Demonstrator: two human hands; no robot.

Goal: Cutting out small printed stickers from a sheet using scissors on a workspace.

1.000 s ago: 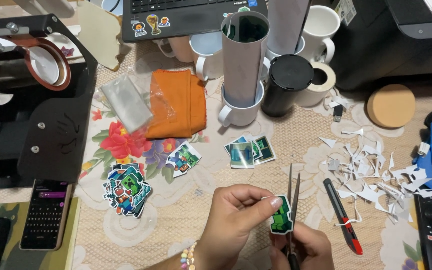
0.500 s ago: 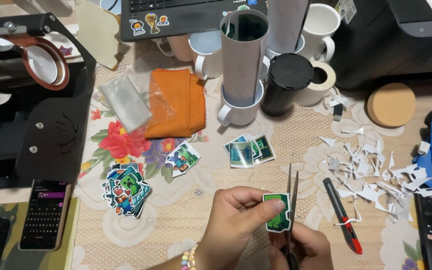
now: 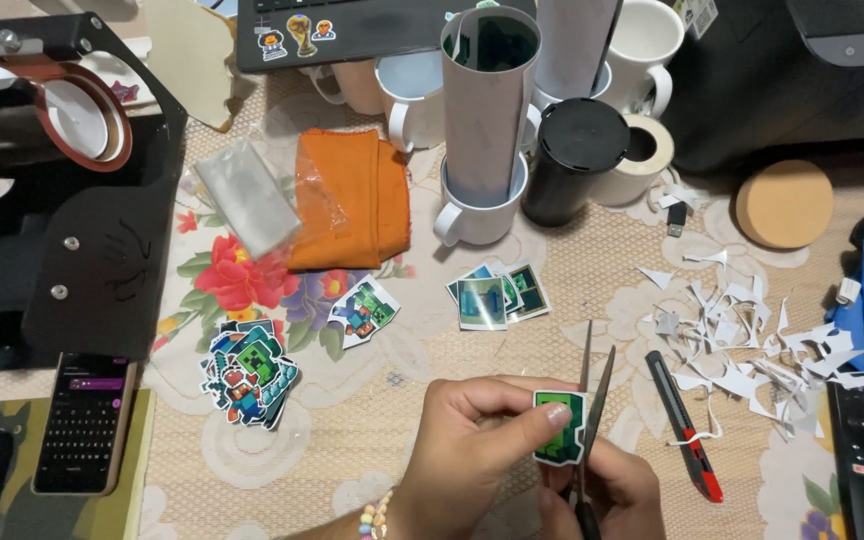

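My left hand (image 3: 472, 445) pinches a small green sticker (image 3: 559, 427) between thumb and fingers near the bottom of the view. My right hand (image 3: 607, 490) grips a pair of scissors (image 3: 590, 400) whose blades point up and away, slightly apart, with the sticker's right edge at the blades. A bead bracelet (image 3: 372, 520) shows on my left wrist.
A stack of cut stickers (image 3: 248, 372), a single sticker (image 3: 362, 312) and several square prints (image 3: 497, 295) lie on the floral cloth. Paper scraps (image 3: 752, 335) and a red utility knife (image 3: 685, 425) are at right. Mugs (image 3: 477, 205), an orange cloth (image 3: 347, 200), a phone (image 3: 82, 422) and a black press (image 3: 62, 200) surround them.
My left hand has turned the sticker slightly and shifted it against the scissor blades. The scissors stay nearly in place.
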